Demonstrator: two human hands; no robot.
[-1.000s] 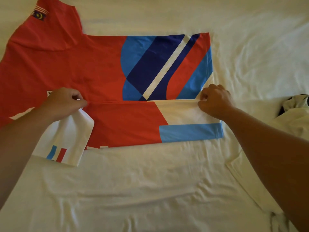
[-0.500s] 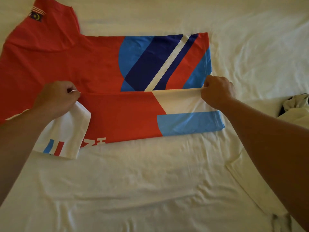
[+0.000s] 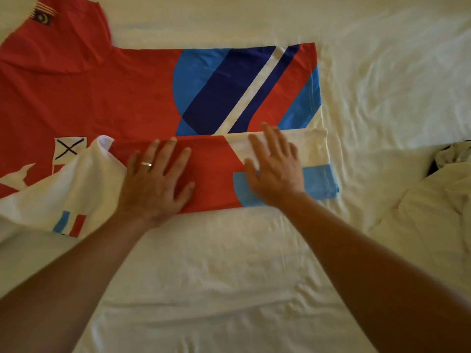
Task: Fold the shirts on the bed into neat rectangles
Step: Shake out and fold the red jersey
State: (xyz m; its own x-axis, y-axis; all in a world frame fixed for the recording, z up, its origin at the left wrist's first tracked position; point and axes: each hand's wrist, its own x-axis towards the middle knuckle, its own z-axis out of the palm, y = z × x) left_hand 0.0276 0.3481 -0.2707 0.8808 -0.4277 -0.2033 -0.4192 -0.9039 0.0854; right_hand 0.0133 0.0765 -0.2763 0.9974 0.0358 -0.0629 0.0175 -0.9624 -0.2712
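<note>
A red shirt (image 3: 107,93) with blue, navy and white shapes lies sideways on the white bed (image 3: 229,276), its collar off the left edge. Its near side is folded over onto the body as a long strip. My left hand (image 3: 155,182) lies flat, fingers spread, on the red part of that strip. Flat on the strip's white and light-blue part, close to the hem, is my right hand (image 3: 274,166). The white sleeve (image 3: 63,194) with a blue and red mark lies loose to the left of my left hand.
A pale cream garment (image 3: 433,212) lies bunched at the right edge of the bed, with something dark (image 3: 433,169) partly showing behind it. Wrinkled white sheet spreads in front of the shirt and beyond its hem.
Both hands let go of the fold's edge, which they were pinching, and now lie flat on the folded strip. The strip has settled onto the shirt body.
</note>
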